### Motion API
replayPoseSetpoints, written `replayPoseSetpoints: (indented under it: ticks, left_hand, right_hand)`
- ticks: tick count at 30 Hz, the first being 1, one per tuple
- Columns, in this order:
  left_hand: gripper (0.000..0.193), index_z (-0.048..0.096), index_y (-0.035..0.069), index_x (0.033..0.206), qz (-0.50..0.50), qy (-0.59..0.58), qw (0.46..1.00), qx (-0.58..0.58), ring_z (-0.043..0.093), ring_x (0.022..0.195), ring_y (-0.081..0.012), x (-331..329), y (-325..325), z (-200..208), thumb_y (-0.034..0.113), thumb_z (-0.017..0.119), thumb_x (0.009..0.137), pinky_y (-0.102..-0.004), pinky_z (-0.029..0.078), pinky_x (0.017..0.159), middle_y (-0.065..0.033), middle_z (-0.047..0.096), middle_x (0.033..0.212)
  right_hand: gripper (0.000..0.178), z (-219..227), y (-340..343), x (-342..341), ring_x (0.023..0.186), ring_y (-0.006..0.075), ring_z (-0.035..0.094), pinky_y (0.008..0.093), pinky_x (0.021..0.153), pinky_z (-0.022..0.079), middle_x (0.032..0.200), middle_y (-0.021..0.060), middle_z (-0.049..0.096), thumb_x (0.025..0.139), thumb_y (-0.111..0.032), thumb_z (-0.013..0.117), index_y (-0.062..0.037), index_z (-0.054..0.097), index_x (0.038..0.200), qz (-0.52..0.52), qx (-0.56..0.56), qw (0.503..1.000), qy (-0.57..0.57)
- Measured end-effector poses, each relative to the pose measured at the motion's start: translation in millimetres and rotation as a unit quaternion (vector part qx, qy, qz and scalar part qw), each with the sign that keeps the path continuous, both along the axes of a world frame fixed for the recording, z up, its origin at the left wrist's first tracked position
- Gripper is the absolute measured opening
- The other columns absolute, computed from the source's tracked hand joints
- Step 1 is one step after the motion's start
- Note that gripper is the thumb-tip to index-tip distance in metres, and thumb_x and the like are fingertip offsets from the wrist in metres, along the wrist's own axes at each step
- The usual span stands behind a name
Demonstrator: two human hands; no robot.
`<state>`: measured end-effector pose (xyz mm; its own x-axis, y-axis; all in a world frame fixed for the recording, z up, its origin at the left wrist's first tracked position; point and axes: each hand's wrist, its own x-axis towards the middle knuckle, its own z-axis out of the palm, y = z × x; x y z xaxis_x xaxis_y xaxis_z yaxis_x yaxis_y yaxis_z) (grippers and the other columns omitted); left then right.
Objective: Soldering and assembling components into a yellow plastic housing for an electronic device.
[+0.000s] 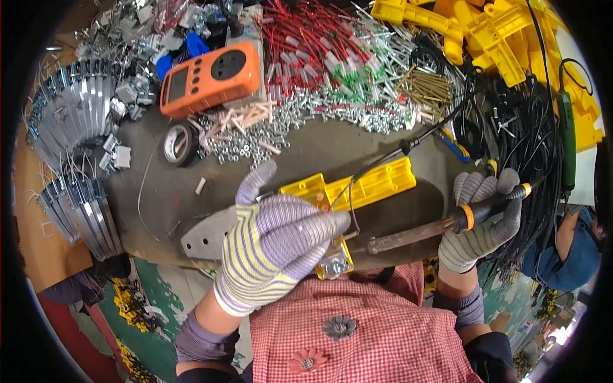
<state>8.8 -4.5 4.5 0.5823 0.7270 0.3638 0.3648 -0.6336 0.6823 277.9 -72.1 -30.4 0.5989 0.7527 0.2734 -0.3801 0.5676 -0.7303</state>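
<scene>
Evidently, the soldering iron is clamped by its dark handle in the gloved right hand, right of the small yellow-framed part; whether that part is gripped by the left hand cannot be told. Ideally, the tip should be steadied and kept off glove and cable. It is pointed left, slightly near, the iron's long axis being laid left to right.

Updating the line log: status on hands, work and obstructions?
Left hand partly hiding yellow casing, contact unclear. Right hand gripping soldering iron. Dark cord crossing casing.
</scene>
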Motion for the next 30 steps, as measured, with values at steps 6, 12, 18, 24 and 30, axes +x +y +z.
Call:
replayPoseSetpoints:
  ticks: [6,12,18,24,30]
  left_hand:
    - [0.028,0.078,0.024,0.099,0.007,0.006,1.0,-0.006,0.067,0.076,-0.0146,-0.2,-2.6,-1.1,0.012,0.082,0.073,-0.0508,0.032,0.117,0.0049,0.067,0.079]
    - [0.029,0.078,0.026,0.096,0.015,0.023,1.0,-0.004,0.067,0.078,-0.0126,0.0,-2.9,1.8,0.015,0.086,0.07,-0.0517,0.035,0.115,0.0071,0.067,0.081]
    - [0.027,0.077,0.026,0.093,0.008,0.033,0.999,-0.011,0.067,0.079,-0.0106,0.4,-0.6,2.1,0.016,0.086,0.069,-0.0527,0.035,0.114,0.0089,0.067,0.083]
    - [0.023,0.076,0.022,0.089,0.003,0.019,1.0,-0.017,0.067,0.073,-0.0119,2.5,0.7,4.9,0.01,0.084,0.071,-0.0522,0.031,0.116,0.0058,0.067,0.076]
    - [0.019,0.075,0.018,0.084,-0.005,0.015,1.0,-0.018,0.066,0.069,-0.0141,3.4,0.1,4.9,0.006,0.084,0.072,-0.0515,0.03,0.118,0.0019,0.068,0.072]
  right_hand:
    - [0.028,-7.7,-0.5,6.7,0.049,0.0114,0.036,0.03,0.057,0.032,0.054,-0.001,0.043,0.101,-0.036,0.055,-0.0091,0.048,0.099,0.03,0.006,0.999,0.017]
    - [0.029,-8.0,2.5,10.2,0.049,0.0112,0.038,0.0295,0.056,0.032,0.055,-0.0005,0.045,0.1,-0.037,0.056,-0.009,0.048,0.1,0.047,-0.018,0.999,0.013]
    - [0.03,-8.1,4.3,8.9,0.05,0.0121,0.039,0.0299,0.057,0.032,0.056,-0.0003,0.046,0.1,-0.038,0.055,-0.009,0.049,0.101,0.018,-0.038,0.999,0.018]
    - [0.029,-8.4,3.5,9.7,0.051,0.0124,0.039,0.0301,0.057,0.033,0.056,-0.0002,0.046,0.1,-0.038,0.054,-0.009,0.049,0.102,-0.012,-0.057,0.998,0.038]
    - [0.029,-6.5,2.6,9.0,0.051,0.0124,0.039,0.0303,0.058,0.034,0.056,-0.0004,0.045,0.101,-0.037,0.054,-0.0094,0.047,0.102,0.005,-0.052,0.998,0.031]
